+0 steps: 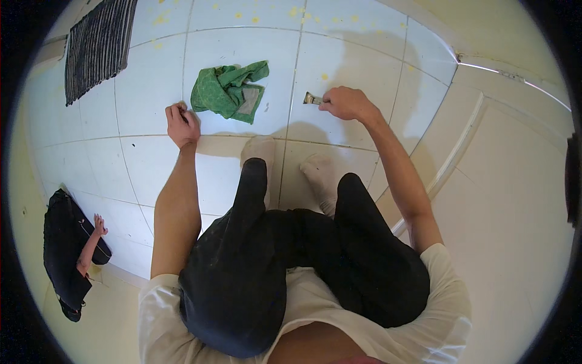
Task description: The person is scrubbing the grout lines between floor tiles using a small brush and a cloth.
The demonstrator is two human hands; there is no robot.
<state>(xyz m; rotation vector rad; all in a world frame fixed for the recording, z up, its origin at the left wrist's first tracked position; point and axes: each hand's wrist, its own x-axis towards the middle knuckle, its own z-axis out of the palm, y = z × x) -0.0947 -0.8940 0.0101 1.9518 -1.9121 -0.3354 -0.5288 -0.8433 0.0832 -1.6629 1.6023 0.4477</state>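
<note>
My right hand [348,103] grips a small scraper [311,98] with a flat metal blade, held just over the white floor tiles. Its blade points left, toward a crumpled green cloth [221,91] with a grey patch. Left of the cloth, my left hand [182,124] is closed with its knuckles at the floor. Something dark shows between its fingers, too small to name. Small yellow spots [255,20] dot the tiles beyond the cloth.
I squat between the cloth and a pale door [509,176] on the right. A striped dark mat [100,45] lies at the far left. Near the left wall is another person in dark clothes [63,249], one hand [99,225] spread.
</note>
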